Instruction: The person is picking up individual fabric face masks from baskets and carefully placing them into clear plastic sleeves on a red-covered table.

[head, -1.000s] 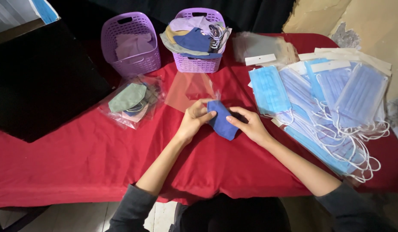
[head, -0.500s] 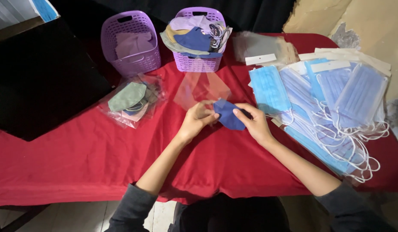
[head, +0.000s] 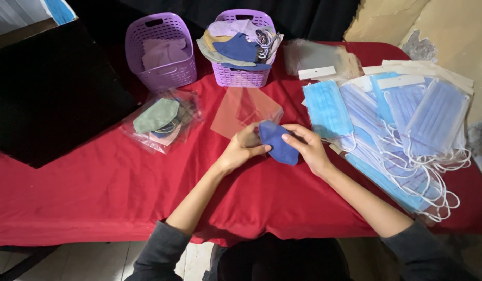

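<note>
Both hands meet over the middle of the red-draped surface [head: 95, 198], and between them sits a folded dark blue cloth face mask [head: 277, 142]. The left hand [head: 241, 148] pinches its near edge with thumb and fingers, while the right hand [head: 306, 147] presses its fingers on the other side, so the mask is held flat and folded just above the cloth. Right behind it lies a clear plastic sleeve [head: 241, 112], mouth toward the hands, close enough to take the mask. To the right spreads a heap of pale blue disposable masks [head: 397, 119]; to the left a bagged set of cloth masks [head: 160, 119]. At the back stand two purple baskets, one with folded lilac fabric [head: 163, 52], one piled with loose masks [head: 241, 47]
</note>
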